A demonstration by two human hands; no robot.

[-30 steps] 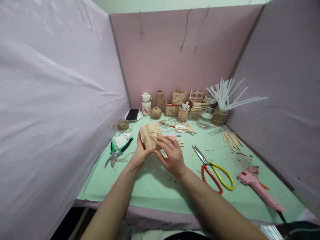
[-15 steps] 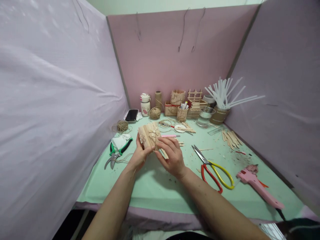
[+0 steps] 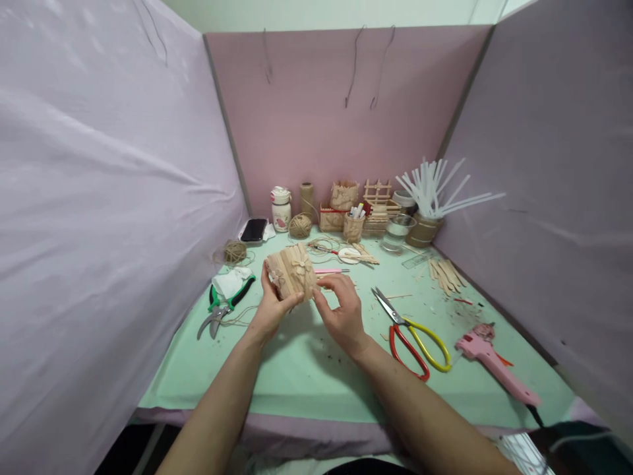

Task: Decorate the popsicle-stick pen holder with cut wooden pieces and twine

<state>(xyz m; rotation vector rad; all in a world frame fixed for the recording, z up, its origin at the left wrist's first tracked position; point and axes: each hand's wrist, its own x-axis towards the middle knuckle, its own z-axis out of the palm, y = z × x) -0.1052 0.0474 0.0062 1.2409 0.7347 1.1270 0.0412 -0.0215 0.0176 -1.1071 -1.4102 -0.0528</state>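
Left hand [image 3: 270,313] clasps a pale, boxy wooden-slat piece [image 3: 284,274], tilted above the mint-green tabletop [image 3: 301,376].

Pale flower-shaped ornament [image 3: 301,264] on its face; right hand [image 3: 343,311] curls at its edge (grip unclear).

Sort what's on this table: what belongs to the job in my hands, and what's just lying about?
Job in hand:
flower-trimmed wooden piece, held in left hand, right hand at its edge
probably pink glue gun, scissors, flat wooden sticks

Likely just lying about:
phone
white bottle
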